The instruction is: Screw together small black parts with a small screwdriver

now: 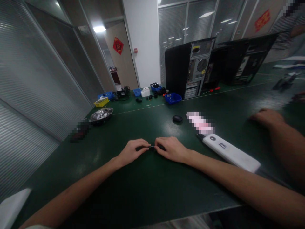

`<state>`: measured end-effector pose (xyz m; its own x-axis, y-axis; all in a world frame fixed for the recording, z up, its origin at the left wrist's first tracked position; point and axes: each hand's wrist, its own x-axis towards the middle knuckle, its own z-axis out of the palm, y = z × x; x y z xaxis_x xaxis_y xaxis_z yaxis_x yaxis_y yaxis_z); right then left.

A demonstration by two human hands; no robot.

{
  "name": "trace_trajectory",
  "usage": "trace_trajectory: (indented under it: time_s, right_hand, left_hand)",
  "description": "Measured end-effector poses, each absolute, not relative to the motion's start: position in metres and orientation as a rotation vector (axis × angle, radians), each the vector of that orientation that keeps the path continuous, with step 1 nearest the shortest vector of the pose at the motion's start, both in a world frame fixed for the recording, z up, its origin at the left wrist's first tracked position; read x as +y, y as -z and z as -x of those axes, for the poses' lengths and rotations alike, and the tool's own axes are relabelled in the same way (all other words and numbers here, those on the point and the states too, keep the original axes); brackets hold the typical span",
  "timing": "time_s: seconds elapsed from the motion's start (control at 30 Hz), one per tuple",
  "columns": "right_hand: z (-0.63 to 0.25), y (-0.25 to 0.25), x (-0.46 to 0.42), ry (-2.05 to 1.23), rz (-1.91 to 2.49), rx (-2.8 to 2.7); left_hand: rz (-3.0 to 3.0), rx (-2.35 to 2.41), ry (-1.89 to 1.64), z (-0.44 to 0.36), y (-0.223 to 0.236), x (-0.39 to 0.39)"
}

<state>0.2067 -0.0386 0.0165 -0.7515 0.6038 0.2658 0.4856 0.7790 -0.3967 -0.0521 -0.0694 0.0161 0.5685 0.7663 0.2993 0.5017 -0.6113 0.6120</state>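
Over the green table [105,171], my left hand [135,150] and my right hand [171,149] face each other, thumbs and fingertips pinched. Between the fingertips is a small dark piece [152,148] with a pale glint. It is too small and dim to name, and both hands grip it. Beyond my right hand lies a black rounded object resembling a computer mouse [177,119]. A white power bank-like slab marked 18 [232,152] rests above my right forearm, with a blurred-out object at its far end.
Computer towers [177,68] stand at the back right. A blue bin [173,98], small black parts [156,94], a yellow tray [101,102] and a metal bowl [102,115] line the far side. Another person's arm [283,136] rests at right.
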Motion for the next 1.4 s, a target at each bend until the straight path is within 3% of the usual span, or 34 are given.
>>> trace_trajectory:
  time_s: [0.93, 1.4]
  right_hand:
    - [-0.203, -0.017, -0.039, -0.461, 0.851, -2.505]
    - [-0.208, -0.016, -0.032, -0.195, 1.025, -2.628]
  left_hand:
    - [-2.407, 1.074, -0.715, 0.050, -0.016, -0.075]
    - [-2.474, 1.176, -0.552, 0.046, -0.016, -0.073]
